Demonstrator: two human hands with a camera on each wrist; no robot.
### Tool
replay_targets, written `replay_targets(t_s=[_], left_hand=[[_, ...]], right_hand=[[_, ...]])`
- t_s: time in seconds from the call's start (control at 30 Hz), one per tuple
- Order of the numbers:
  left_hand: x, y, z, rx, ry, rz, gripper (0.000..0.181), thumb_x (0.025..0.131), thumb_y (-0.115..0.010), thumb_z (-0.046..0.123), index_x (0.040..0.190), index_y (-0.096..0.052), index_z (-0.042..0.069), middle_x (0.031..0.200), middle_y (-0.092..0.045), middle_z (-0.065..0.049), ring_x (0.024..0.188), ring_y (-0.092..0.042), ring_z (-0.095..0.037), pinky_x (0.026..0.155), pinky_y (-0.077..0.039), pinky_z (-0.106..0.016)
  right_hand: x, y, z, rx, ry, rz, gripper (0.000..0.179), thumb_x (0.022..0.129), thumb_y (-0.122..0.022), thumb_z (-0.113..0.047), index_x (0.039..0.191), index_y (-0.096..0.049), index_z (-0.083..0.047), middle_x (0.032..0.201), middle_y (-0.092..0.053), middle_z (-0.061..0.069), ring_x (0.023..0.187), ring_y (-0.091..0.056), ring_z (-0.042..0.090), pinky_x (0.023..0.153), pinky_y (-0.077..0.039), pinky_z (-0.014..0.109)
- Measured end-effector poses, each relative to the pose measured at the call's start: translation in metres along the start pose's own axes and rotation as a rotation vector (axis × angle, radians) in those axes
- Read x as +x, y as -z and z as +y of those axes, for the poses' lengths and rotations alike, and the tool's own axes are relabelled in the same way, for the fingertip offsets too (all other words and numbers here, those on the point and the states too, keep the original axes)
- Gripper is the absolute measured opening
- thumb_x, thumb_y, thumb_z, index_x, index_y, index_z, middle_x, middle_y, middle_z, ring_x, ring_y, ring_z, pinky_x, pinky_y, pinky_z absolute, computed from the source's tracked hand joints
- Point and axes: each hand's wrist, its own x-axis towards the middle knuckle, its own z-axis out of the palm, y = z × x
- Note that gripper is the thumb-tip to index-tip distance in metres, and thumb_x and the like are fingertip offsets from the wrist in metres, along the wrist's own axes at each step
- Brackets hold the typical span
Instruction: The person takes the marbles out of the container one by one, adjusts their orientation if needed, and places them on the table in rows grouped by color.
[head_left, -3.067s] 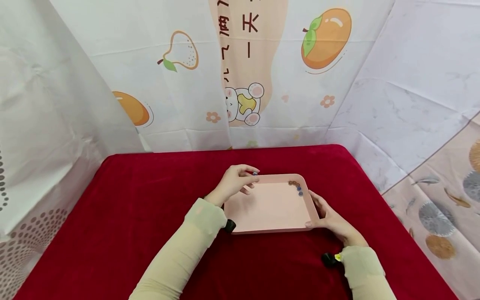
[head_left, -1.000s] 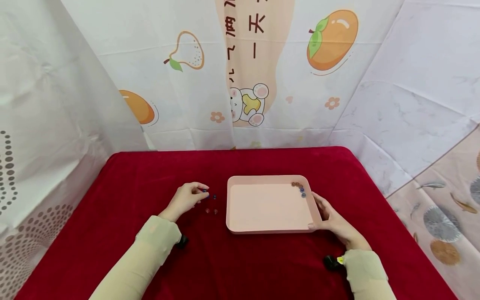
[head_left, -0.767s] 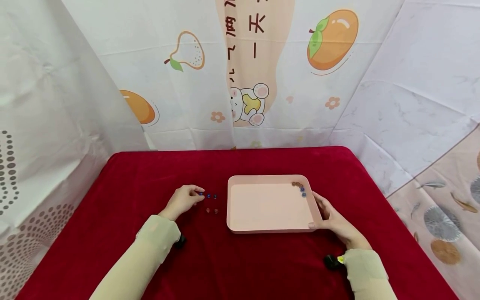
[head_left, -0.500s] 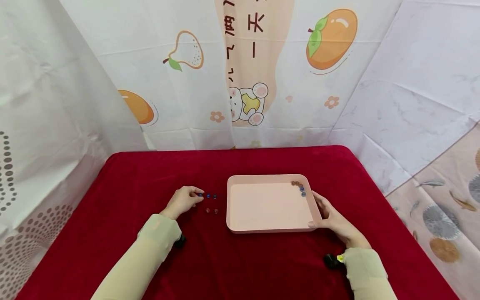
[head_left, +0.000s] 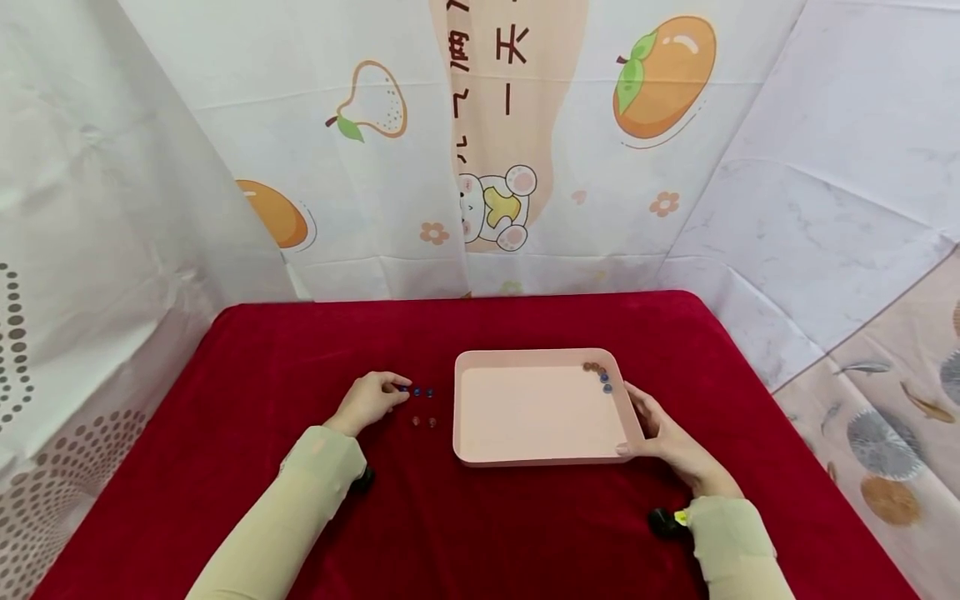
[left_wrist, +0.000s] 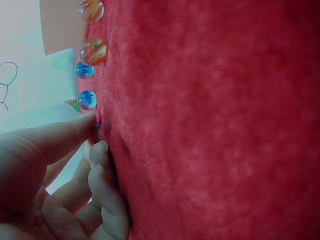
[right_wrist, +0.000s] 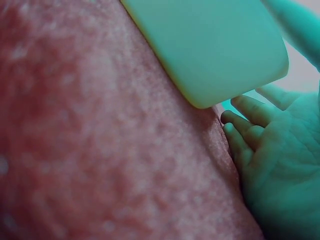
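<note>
My left hand (head_left: 367,402) is low over the red cloth left of the tray, thumb and index finger pinching a blue marble (head_left: 403,388). In the left wrist view its fingertips (left_wrist: 89,119) cover most of that marble. Beside it to the right lie two more blue marbles (head_left: 417,392), in line with it. Nearer the body, two clear marbles with orange swirls (left_wrist: 93,52) rest on the cloth. My right hand (head_left: 671,446) grips the near right corner of a shallow pink tray (head_left: 543,462), thumb over the rim and fingers along the outer side wall.
Inside the tray, brownish marbles (head_left: 594,367) and blue marbles (head_left: 606,383) lie along the far right corner. The red cloth (head_left: 300,350) covers the table, and a printed white curtain (head_left: 360,192) hangs behind it.
My left hand has gone from over the tray's far left rim, holding a marble, to the blue marbles on the cloth. Lately it shifted slightly left to the leftmost one. The right hand stays on the tray.
</note>
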Motion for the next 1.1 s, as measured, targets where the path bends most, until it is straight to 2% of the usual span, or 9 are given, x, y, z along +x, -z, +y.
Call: replay_targets(t_s=[0.27, 0.6, 0.77, 1.1], left_hand=[[-0.0004, 0.0003, -0.0009, -0.037, 0.009, 0.0, 0.028, 0.097, -0.063, 0.015, 0.124, -0.068, 0.007, 0.09, -0.067, -0.007, 0.071, -0.058, -0.016, 0.062, -0.052, -0.027], [-0.0005, 0.0012, -0.0031, -0.067, 0.027, -0.003, 0.027, 0.097, -0.064, 0.014, 0.123, -0.067, 0.006, 0.091, -0.067, -0.008, 0.07, -0.06, -0.016, 0.063, -0.055, -0.028], [-0.0003, 0.0016, -0.003, -0.071, 0.016, -0.005, 0.029, 0.097, -0.063, 0.014, 0.124, -0.066, 0.006, 0.091, -0.067, -0.009, 0.07, -0.061, -0.016, 0.063, -0.055, -0.028], [-0.0027, 0.0031, -0.0047, -0.08, 0.003, -0.005, 0.033, 0.097, -0.063, 0.014, 0.129, -0.063, 0.005, 0.092, -0.065, -0.009, 0.071, -0.06, -0.016, 0.063, -0.056, -0.029]], right_hand=[[0.0009, -0.0001, -0.0003, -0.003, -0.014, 0.006, 0.104, 0.081, -0.077, -0.005, 0.159, -0.009, -0.012, 0.165, -0.011, 0.017, 0.125, -0.04, -0.006, 0.094, -0.042, 0.01], [0.0001, 0.0004, -0.0006, -0.011, -0.031, 0.013, 0.103, 0.082, -0.077, -0.007, 0.159, -0.009, -0.012, 0.165, -0.011, 0.016, 0.125, -0.039, -0.005, 0.094, -0.042, 0.01], [-0.0002, 0.0009, -0.0017, -0.004, -0.025, 0.012, 0.103, 0.082, -0.077, -0.006, 0.159, -0.01, -0.013, 0.165, -0.012, 0.016, 0.125, -0.041, -0.003, 0.094, -0.042, 0.011], [0.0001, -0.0009, -0.0029, -0.005, -0.006, 0.014, 0.094, 0.089, -0.072, -0.009, 0.159, -0.01, -0.01, 0.164, -0.015, 0.019, 0.126, -0.041, -0.002, 0.095, -0.041, 0.009]])
